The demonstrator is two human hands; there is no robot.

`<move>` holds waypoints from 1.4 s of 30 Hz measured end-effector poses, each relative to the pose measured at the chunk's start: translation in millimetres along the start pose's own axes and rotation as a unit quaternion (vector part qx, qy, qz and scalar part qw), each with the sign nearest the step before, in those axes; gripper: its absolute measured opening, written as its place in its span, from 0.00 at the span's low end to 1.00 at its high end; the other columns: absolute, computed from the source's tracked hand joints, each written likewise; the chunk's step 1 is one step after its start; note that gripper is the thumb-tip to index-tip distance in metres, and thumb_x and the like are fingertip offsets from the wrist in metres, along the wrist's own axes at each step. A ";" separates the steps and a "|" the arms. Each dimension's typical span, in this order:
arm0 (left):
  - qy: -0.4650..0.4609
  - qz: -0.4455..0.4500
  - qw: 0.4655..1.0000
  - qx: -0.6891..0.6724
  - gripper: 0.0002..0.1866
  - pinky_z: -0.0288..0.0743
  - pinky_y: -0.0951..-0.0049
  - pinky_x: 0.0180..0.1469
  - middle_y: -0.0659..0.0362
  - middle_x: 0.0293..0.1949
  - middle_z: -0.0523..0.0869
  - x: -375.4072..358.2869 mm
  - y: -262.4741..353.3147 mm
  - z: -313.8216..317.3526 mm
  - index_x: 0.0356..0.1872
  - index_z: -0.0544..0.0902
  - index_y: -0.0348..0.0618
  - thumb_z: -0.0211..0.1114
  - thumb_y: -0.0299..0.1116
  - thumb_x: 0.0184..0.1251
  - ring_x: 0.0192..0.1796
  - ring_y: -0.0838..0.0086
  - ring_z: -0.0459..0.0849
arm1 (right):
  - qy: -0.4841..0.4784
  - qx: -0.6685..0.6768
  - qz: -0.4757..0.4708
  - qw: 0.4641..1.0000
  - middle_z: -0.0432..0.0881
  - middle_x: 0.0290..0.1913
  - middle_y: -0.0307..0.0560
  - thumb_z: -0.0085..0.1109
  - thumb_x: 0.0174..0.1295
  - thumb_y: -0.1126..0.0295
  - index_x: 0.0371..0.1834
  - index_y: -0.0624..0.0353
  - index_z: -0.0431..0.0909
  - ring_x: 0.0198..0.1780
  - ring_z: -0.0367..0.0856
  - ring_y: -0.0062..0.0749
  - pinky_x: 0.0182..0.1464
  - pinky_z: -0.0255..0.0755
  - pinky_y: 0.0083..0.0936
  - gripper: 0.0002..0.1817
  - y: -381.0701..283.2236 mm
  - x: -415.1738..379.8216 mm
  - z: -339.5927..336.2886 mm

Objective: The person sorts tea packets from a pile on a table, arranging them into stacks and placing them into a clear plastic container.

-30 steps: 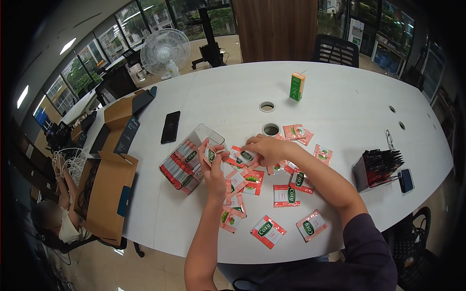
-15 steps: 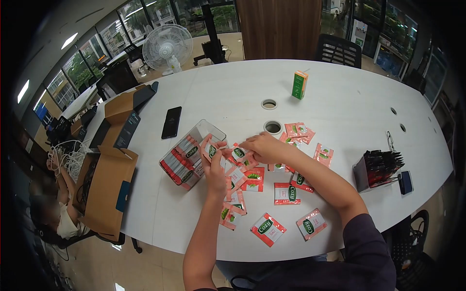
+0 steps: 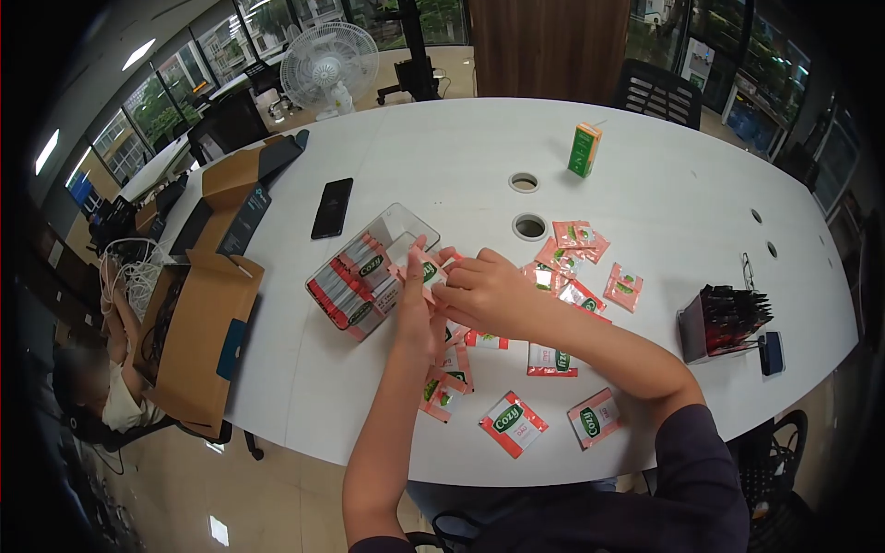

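My left hand (image 3: 417, 311) is closed around one or more red-and-white "Cozy" tea sachets (image 3: 431, 271), just right of a clear plastic box (image 3: 417, 221). Bent over the same sachets, my right hand (image 3: 490, 293) has its fingers drawn together at their edge; its fingertips are partly hidden. Inside the box a row of sachets (image 3: 348, 284) stands packed on edge. More loose sachets lie under and around my hands, among them a single sachet (image 3: 513, 424) near the table's front edge and another sachet (image 3: 595, 417) to its right.
A black phone (image 3: 332, 207) lies behind the box. An open cardboard box (image 3: 207, 341) stands at the left, with a person (image 3: 124, 387) beyond it. A green drink carton (image 3: 584, 149) stands at the back. A holder of black packets (image 3: 724, 323) sits at the right of the white table (image 3: 442, 147).
My right hand has moved from the loose sachets on the table to the sachets in my left hand. The camera view has shifted slightly.
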State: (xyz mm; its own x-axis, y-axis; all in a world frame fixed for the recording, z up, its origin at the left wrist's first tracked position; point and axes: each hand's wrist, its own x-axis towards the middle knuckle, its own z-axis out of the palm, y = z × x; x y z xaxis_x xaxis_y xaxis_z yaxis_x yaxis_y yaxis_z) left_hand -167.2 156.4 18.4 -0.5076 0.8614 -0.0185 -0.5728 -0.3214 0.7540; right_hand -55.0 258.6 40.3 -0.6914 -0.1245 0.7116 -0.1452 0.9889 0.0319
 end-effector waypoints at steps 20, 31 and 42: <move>0.062 0.093 0.982 -0.154 0.22 0.74 0.60 0.62 0.53 0.62 0.77 9.9 22.8 -18.5 0.63 0.72 0.53 0.53 0.21 0.71 0.60 0.66 0.78 | -0.228 0.208 0.144 0.940 0.83 0.22 0.48 0.62 0.58 0.77 0.38 0.60 0.79 0.29 0.86 0.43 0.35 0.77 0.39 0.06 17.4 -8.2 -16.3; 0.077 0.095 0.992 -0.007 0.29 0.79 0.66 0.59 0.55 0.61 0.77 5.9 -2.4 -1.2 0.70 0.61 0.50 0.64 0.40 0.77 0.59 0.72 0.80 | 0.083 0.102 0.225 0.965 0.87 0.29 0.45 0.63 0.64 0.74 0.42 0.58 0.82 0.28 0.88 0.40 0.30 0.80 0.29 0.05 7.9 5.2 -30.4; -0.005 -0.076 0.997 0.023 0.34 0.84 0.62 0.56 0.54 0.62 0.77 -0.7 -0.5 1.4 0.71 0.66 0.49 0.60 0.59 0.74 0.62 0.66 0.82 | -0.070 0.225 0.108 0.966 0.77 0.64 0.53 0.80 0.46 0.67 0.72 0.59 0.62 0.67 0.75 0.46 0.68 0.66 0.46 0.48 2.6 5.7 -29.6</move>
State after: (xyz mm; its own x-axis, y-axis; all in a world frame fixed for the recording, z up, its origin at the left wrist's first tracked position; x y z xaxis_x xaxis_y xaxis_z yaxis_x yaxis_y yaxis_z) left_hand -165.7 156.6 19.0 -0.4106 0.9028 -0.1282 -0.6126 -0.1690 0.7721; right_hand -38.4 262.9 65.2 -0.8242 0.0395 0.5649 -0.2586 0.8613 -0.4374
